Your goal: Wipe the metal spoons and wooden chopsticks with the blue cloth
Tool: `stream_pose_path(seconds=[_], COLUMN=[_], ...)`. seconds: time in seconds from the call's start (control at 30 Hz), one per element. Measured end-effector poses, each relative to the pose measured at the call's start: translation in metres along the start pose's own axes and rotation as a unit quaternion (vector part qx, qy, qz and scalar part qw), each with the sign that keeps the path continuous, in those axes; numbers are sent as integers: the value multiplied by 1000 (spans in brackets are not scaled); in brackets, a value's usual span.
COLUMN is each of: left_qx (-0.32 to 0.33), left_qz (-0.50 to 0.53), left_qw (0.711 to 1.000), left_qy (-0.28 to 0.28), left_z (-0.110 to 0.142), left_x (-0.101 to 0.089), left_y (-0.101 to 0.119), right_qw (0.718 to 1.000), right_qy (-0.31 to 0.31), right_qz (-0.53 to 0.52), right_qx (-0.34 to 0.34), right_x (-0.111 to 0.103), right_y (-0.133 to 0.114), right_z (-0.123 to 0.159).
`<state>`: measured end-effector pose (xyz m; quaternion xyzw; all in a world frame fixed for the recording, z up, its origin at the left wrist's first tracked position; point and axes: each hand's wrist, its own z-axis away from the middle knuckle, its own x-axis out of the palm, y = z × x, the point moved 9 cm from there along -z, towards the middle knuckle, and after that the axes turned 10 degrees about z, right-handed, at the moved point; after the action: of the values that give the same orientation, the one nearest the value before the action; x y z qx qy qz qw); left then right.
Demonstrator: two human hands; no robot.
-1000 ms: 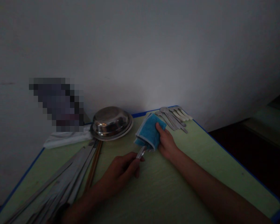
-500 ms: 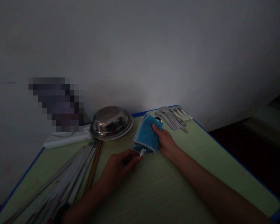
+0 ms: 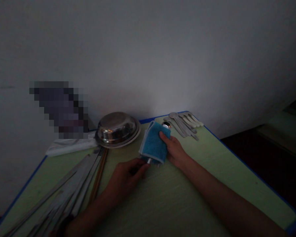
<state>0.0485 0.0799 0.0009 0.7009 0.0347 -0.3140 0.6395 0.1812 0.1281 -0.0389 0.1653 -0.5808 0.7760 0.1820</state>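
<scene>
Head view. We see two bare hands working together above a pale green table point(image 3: 212, 174) with a blue edge. Our left hand point(image 3: 129, 174) pinches the lower end of a shiny metal utensil point(image 3: 166, 125), thumb against fingers. Our right hand point(image 3: 175, 149) is closed on a folded blue cloth point(image 3: 154, 140), thumb laid over its face. The cloth wraps the utensil's middle; a rounded, bright end shows past its upper corner, near the spoons, and a short bit of handle shows below. We cannot tell the utensil's exact kind.

Beyond our right hand we note a group of spoons point(image 3: 179, 123), some with whitish handles, lying near the far edge. Left of the cloth, an upturned steel bowl point(image 3: 117, 126) sits over a pale-rimmed dish point(image 3: 129, 142). Nearer us lie brown sticks point(image 3: 98, 176) and long greyish strips point(image 3: 71, 187), their kind unclear in the dim light. A white folded item point(image 3: 71, 144) lies at the far left, below a pixelated patch.
</scene>
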Motion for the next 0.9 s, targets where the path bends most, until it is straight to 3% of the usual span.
stream_pose_path(seconds=[0.4, 0.53, 0.63, 0.77, 0.9], left_qx=[6, 27, 31, 37, 28], left_qz=[-6, 31, 114, 168, 148], left_qw=[1000, 999, 988, 976, 982], left_qy=[-21, 35, 95, 137, 118], left_z=[2, 5, 9, 11, 8], left_x=[3, -10, -22, -29, -27], left_y=[1, -1, -8, -11, -7], right_qw=[1000, 999, 985, 928, 871], right_qy=[13, 0, -86, -231, -332], right_qz=[-9, 31, 131, 261, 328], right_qx=[1, 12, 68, 133, 149], right_x=[-2, -3, 7, 22, 32], right_y=[1, 0, 6, 17, 23], right_z=[-2, 0, 8, 30, 48])
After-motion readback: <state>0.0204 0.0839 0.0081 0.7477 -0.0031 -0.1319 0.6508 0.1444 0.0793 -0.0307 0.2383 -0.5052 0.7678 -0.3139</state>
